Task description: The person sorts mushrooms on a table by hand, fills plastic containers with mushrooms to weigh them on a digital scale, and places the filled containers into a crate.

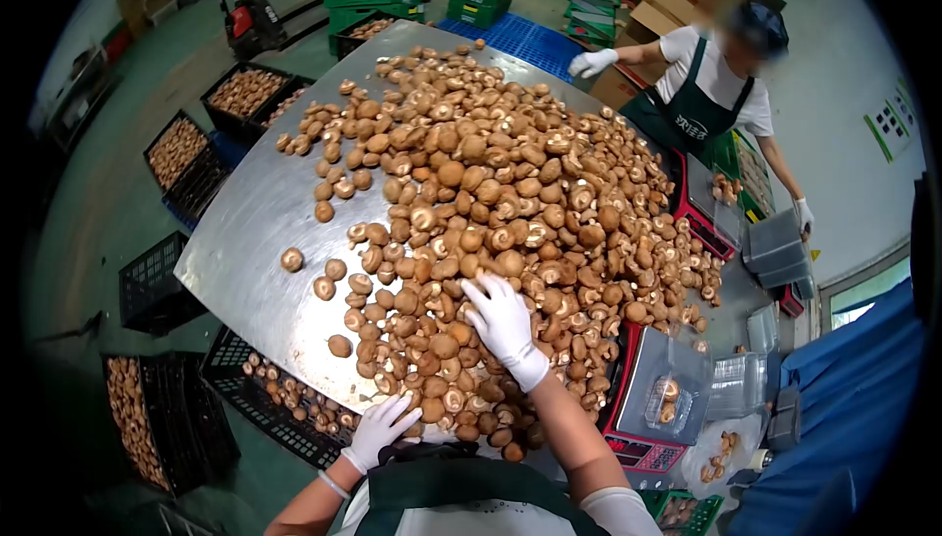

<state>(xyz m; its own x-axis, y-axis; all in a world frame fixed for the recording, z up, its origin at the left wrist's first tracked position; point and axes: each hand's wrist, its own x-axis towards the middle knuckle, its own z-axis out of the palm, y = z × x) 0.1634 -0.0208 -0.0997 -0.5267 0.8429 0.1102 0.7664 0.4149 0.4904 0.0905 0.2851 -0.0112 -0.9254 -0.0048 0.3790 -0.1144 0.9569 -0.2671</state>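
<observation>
A large heap of brown shiitake mushrooms (471, 183) covers much of a metal table (255, 212). My right hand (502, 325), in a white glove, rests on the heap near its middle, fingers spread over the caps. What lies under its fingertips is hidden. Close to my body, my left hand (381, 430), also gloved, is at the near table edge with its fingers stretched out. They lie beside a few mushrooms at the heap's near side, and no mushroom shows in the hand.
A scale (653, 399) at right holds a clear plastic tray with mushrooms. More clear trays (736, 386) stand beyond it. Black crates (280, 399) with mushrooms line the left. Across the table, a co-worker (702, 95) stands by another scale (706, 207), holding grey containers.
</observation>
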